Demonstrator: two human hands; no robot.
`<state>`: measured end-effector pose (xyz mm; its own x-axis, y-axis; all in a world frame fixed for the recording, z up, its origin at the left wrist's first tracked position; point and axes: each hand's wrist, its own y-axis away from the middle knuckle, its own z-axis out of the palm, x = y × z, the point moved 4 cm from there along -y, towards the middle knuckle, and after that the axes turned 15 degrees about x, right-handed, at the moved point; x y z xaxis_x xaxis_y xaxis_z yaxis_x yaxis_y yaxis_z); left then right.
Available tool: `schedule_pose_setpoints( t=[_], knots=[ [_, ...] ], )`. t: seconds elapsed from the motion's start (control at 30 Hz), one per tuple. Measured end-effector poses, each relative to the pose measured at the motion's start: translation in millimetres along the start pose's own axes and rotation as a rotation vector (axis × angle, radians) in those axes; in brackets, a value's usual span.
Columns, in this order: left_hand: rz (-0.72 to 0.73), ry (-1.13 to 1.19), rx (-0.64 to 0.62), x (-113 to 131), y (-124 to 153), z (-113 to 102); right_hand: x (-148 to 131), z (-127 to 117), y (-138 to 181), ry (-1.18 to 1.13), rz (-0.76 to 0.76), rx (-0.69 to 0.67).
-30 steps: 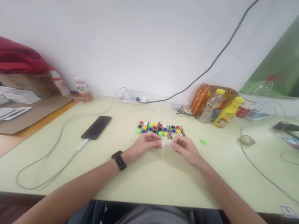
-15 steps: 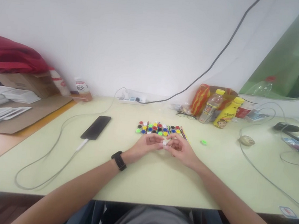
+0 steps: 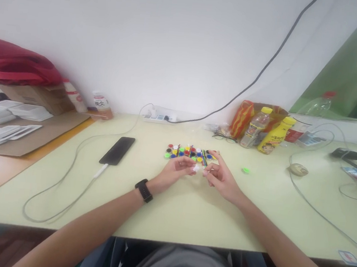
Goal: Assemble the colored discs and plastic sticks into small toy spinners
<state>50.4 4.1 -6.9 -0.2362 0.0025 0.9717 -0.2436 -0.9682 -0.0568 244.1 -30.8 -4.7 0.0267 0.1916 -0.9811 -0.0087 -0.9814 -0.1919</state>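
L hand [image 3: 177, 171] pinches small white piece [image 3: 196, 168]; R hand [image 3: 222, 179] is half-curled, can't tell if holding sth. Piece may slip b/c pinch is narrow.

Wall [image 3: 175, 44]: bright, hazy
Table [image 3: 163, 217]: evenly lit, faint shadow below my right hand [image 3: 221, 180]
White thing [image 3: 196, 168]: blurred, details lost to me
My forearms [image 3: 92, 222]: stretched toward the edges

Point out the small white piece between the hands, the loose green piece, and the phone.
White piece [image 3: 196, 168]: head view, middle of its visible part.
Green piece [image 3: 245, 170]: head view, its middle.
Phone [image 3: 117, 151]: head view, middle of its dark upper face.
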Motion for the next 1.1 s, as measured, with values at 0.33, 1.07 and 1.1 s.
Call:
schedule_pose_setpoints(
  t=[0.33, 1.07, 1.1],
  knots=[
    [0.013, -0.038, 0.013, 3, 1, 2, -4, 1, 5, -0.02, 0.143, -0.344],
    [-0.034, -0.129, -0.079, -8, 2, 0, 2, 5, -3, 0.203, -0.034, -0.132],
    [-0.037, -0.137, -0.08, -8, 2, 0, 0, 5, -3, 0.245, -0.077, -0.127]
  ],
)
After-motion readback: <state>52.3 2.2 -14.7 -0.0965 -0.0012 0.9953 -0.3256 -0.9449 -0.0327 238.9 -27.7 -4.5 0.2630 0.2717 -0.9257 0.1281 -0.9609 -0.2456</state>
